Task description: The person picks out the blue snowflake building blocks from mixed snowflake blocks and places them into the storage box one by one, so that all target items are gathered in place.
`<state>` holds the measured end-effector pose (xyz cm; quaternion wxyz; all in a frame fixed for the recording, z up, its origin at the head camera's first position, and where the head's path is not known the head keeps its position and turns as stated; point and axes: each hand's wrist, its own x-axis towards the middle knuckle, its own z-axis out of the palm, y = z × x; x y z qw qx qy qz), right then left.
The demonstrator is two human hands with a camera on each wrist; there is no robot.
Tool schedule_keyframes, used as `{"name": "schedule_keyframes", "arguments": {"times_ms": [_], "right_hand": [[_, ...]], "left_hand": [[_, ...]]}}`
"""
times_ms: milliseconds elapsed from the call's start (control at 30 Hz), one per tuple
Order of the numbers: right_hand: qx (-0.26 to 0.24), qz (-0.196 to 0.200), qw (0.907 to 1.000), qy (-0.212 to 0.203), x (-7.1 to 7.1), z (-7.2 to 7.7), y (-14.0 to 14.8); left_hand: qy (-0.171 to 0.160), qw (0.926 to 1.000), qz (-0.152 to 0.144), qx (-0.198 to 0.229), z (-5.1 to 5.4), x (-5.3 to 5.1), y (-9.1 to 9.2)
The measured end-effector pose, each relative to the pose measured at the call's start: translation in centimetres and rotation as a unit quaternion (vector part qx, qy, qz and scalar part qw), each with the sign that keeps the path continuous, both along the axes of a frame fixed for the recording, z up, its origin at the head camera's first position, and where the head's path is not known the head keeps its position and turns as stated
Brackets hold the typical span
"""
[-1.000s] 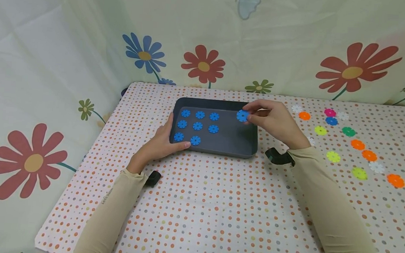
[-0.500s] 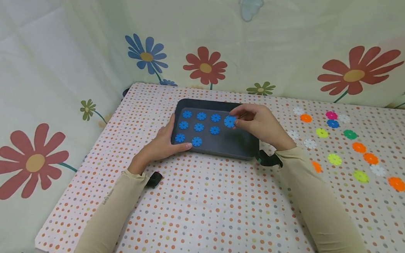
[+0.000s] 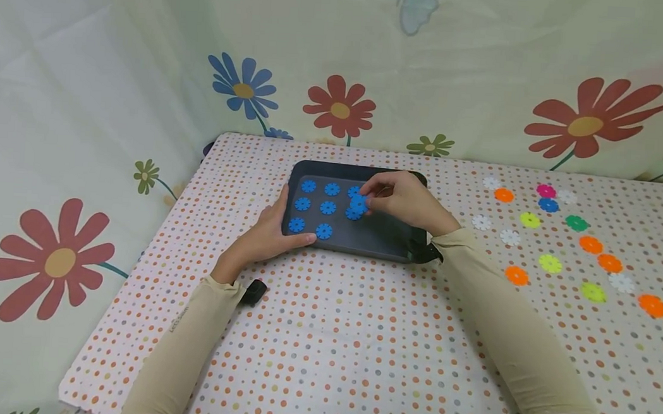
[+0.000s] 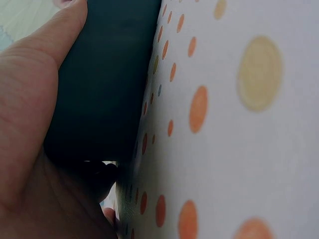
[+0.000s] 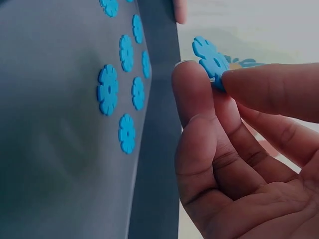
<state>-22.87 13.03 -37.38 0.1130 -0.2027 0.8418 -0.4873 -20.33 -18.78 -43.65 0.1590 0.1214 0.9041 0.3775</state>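
Note:
A dark grey baking tray [image 3: 375, 244] lies on the dotted tabletop, with several blue flower-shaped discs [image 3: 327, 207] in rows in its left part. My left hand [image 3: 264, 233] holds the tray's near left corner, thumb at the front rim and fingers along the left side. Over the tray, my right hand [image 3: 403, 202] pinches one more blue flower disc [image 5: 212, 57] between thumb and fingertips. In the head view this held disc overlaps the third-column discs. The right wrist view has it above the tray, apart from the others.
Right of the tray, loose flower discs in orange [image 3: 516, 275], white [image 3: 510, 237], yellow [image 3: 550, 263], green [image 3: 577, 222], pink [image 3: 546, 190] and blue [image 3: 548, 205] lie scattered on the tabletop [image 3: 328, 346]. A flower-printed curtain [image 3: 476, 83] hangs behind.
My right hand has moved left across the tray with the blue disc, from its right part to the third column. The left hand keeps its place on the tray corner.

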Motion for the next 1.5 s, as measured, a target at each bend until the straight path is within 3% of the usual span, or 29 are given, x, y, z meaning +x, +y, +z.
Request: {"name": "schedule_keyframes", "arguments": {"times_ms": [367,867,1133,1500], "right_hand": [[0.039,0.052,0.9971,-0.038,-1.1,-0.5,-1.0],[0.093,0.127,0.9866,-0.043,-2.2,-1.5,-1.4],[0.104,0.143,0.983,-0.051,-2.4,-2.1,-1.4],[0.151,0.157,0.9757,-0.022,-2.8,-2.2,-2.0]], "left_hand": [[-0.004,1.0,0.006,-0.006,0.0,0.0,0.1],[-0.001,1.0,0.002,-0.004,0.1,0.1,0.1],[0.002,1.0,0.001,-0.004,0.0,0.1,0.0],[0.004,1.0,0.004,-0.007,0.0,0.0,0.0]]}}
